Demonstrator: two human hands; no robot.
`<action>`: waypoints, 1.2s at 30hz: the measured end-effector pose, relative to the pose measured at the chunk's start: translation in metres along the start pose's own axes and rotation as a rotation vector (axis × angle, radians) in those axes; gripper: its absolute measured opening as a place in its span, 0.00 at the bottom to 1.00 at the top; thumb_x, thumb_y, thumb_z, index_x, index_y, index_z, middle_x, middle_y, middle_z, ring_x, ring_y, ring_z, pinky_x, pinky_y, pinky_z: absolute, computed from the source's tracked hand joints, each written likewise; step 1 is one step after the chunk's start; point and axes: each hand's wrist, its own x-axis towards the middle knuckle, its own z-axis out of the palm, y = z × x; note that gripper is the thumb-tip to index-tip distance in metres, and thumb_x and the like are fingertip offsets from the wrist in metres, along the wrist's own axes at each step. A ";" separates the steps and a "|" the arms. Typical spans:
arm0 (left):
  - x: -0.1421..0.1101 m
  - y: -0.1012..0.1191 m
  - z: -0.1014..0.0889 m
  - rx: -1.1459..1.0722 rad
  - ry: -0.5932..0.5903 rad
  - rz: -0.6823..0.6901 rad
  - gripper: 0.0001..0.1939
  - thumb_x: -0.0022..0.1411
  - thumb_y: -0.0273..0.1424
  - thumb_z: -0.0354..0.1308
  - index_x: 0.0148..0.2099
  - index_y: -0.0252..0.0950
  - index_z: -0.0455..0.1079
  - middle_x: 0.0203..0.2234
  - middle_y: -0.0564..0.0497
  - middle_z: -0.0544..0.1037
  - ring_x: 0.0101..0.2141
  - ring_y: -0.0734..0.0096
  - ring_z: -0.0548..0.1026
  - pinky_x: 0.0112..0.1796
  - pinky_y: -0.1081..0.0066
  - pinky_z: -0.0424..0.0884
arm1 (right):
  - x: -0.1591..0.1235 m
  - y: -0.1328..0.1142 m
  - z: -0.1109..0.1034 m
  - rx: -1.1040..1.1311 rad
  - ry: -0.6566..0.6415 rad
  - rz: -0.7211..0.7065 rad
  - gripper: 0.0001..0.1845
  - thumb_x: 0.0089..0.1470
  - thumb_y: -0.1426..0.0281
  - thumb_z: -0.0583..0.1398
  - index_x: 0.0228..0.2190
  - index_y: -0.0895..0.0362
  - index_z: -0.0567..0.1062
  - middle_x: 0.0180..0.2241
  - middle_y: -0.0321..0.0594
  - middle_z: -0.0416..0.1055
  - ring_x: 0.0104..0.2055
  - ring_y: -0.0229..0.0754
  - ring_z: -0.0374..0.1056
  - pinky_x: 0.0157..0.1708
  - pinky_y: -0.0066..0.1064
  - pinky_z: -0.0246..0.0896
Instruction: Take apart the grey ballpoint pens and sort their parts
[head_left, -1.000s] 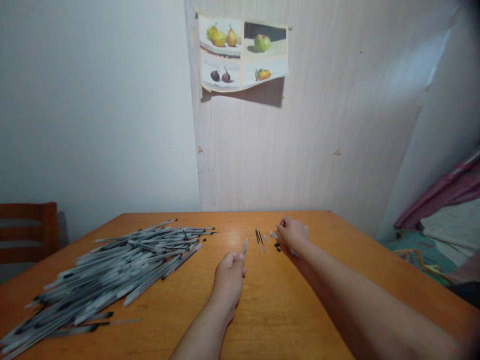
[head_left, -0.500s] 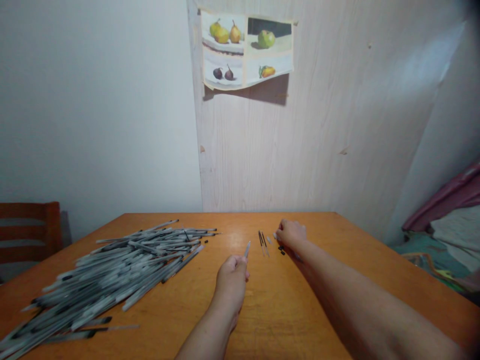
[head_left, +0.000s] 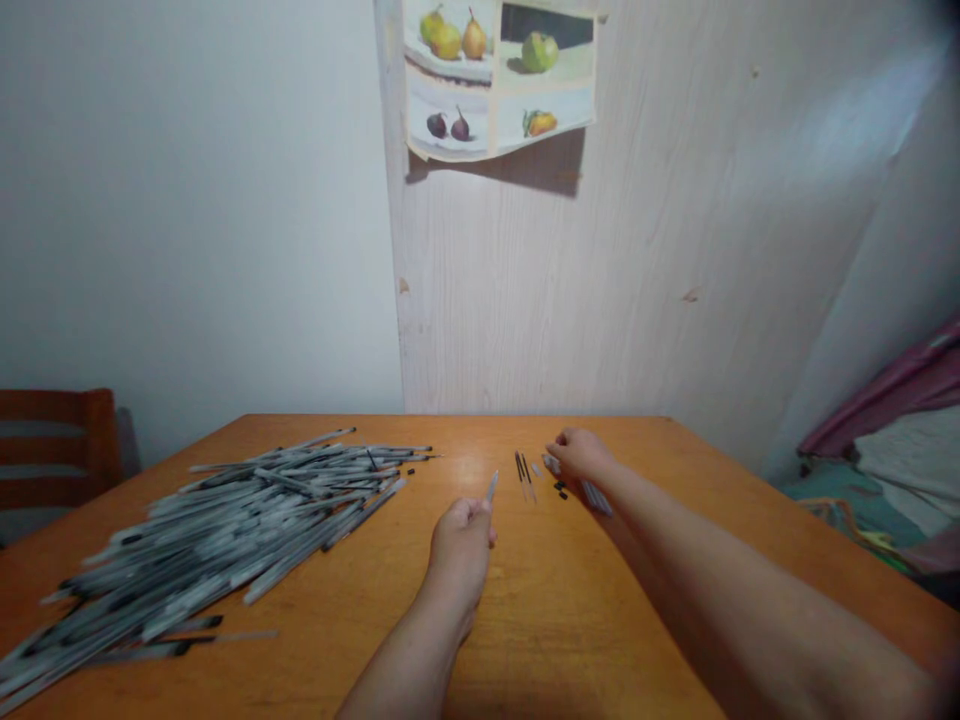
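Note:
My left hand [head_left: 459, 545] is closed around a slim, clear pen barrel [head_left: 492, 486], its tapered end pointing away from me. My right hand [head_left: 581, 455] reaches further out, fingers pinched together just over the far ends of several clear pen barrels [head_left: 598, 498] lying side by side. Whatever is between those fingertips is too small to make out. Between the hands lie two dark pen refills [head_left: 523, 468] and a small clear piece [head_left: 535, 469]. Small black caps or plugs [head_left: 561, 490] rest beside the barrels.
A big loose heap of pens [head_left: 225, 530] covers the left of the wooden table [head_left: 540, 620]. One small black piece [head_left: 411, 471] sits off the heap's right edge. A wooden chair [head_left: 97, 430] stands at left; cloths [head_left: 907, 450] lie at right beyond the table.
My right hand has shifted slightly left, and more of the barrels shows beneath it. My left hand still holds its pen barrel. The view has tilted down a little.

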 end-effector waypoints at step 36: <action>-0.004 0.002 0.001 0.014 -0.005 0.001 0.14 0.64 0.40 0.51 0.30 0.37 0.65 0.21 0.55 0.67 0.25 0.71 0.63 0.30 0.72 0.56 | 0.031 -0.014 0.034 0.018 -0.011 -0.034 0.09 0.53 0.69 0.64 0.36 0.61 0.79 0.42 0.62 0.77 0.46 0.55 0.73 0.40 0.37 0.64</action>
